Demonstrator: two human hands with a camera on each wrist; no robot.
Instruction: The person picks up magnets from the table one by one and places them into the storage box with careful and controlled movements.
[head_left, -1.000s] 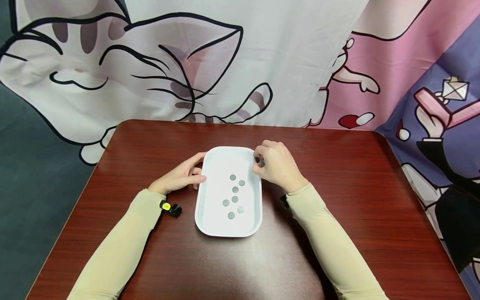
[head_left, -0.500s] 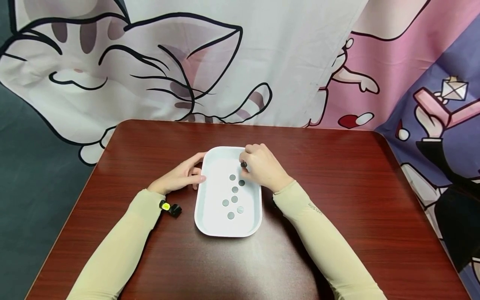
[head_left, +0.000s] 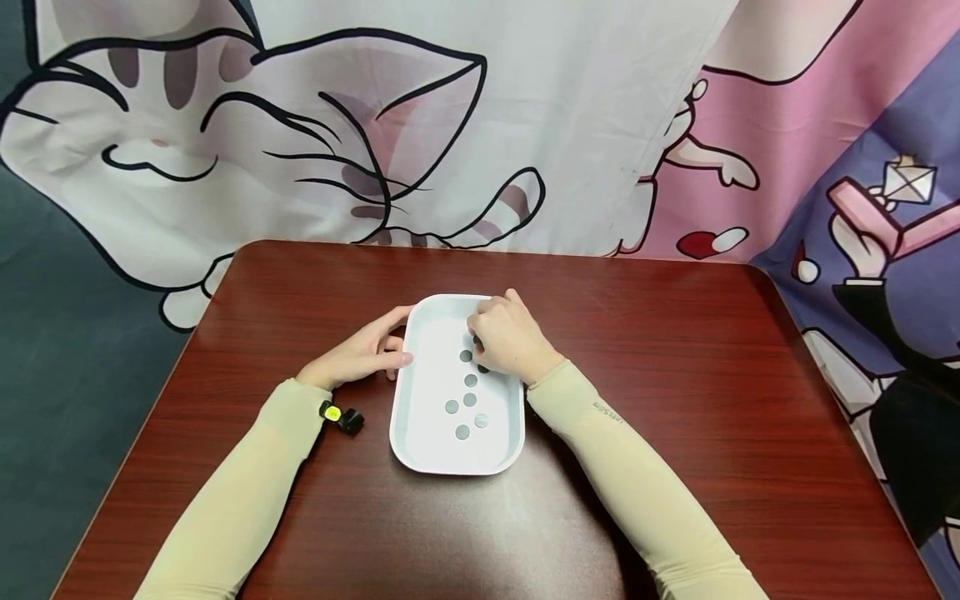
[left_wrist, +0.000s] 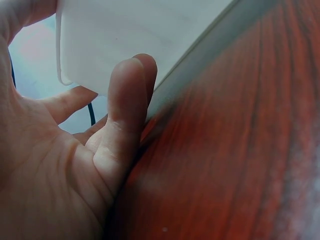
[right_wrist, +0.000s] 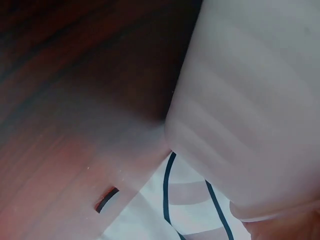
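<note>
A shallow white tray [head_left: 491, 450] with rounded corners sits on the table, with several flat, coin-like grey discs [head_left: 462, 432] inside it. My left hand [head_left: 360, 346] rests against the tray's left side, thumb at the rim and index finger stretched toward the far corner. The left wrist view shows its thumb [left_wrist: 127, 95] beside the tray's outer wall [left_wrist: 130, 30]. Over the tray's far right part, my right hand [head_left: 513, 337] pinches a small dark round piece [head_left: 477, 340], mostly hidden by the fingers. In the right wrist view the tray wall [right_wrist: 240, 100] covers most of that hand.
The reddish-brown wooden table [head_left: 675, 417] extends around the tray on all sides. Behind its far edge hangs a cloth [head_left: 585, 125] printed with a cartoon cat. A black wrist camera [head_left: 350, 421] is strapped to my left wrist.
My right hand has moved left from the tray's right rim to over its inside, taking the small dark piece along. My left hand and the tray have stayed in place.
</note>
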